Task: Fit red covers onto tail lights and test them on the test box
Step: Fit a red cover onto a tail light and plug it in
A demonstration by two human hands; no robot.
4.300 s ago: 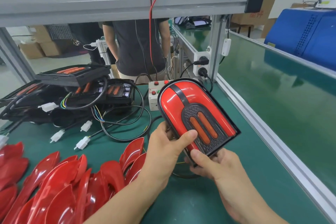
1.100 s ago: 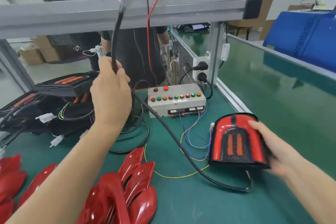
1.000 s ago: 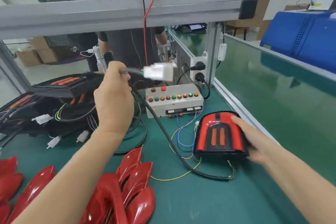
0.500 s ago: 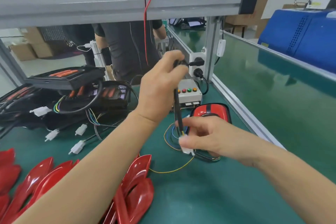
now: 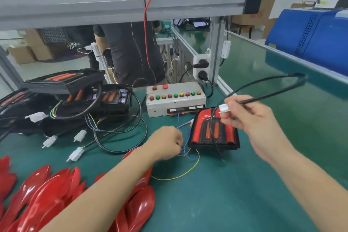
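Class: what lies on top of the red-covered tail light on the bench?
A black cable runs across the tail light, up to a white plug pinched in the right hand. The light's underside is hidden.

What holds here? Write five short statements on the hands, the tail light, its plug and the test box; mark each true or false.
1. The right hand pinches the white plug. True.
2. The tail light is held in the air. False: it lies on the green table.
3. The left hand is at the thin wires. True.
4. The test box lies behind the tail light. True.
5. The plug sits in the test box. False: it is held above the tail light.
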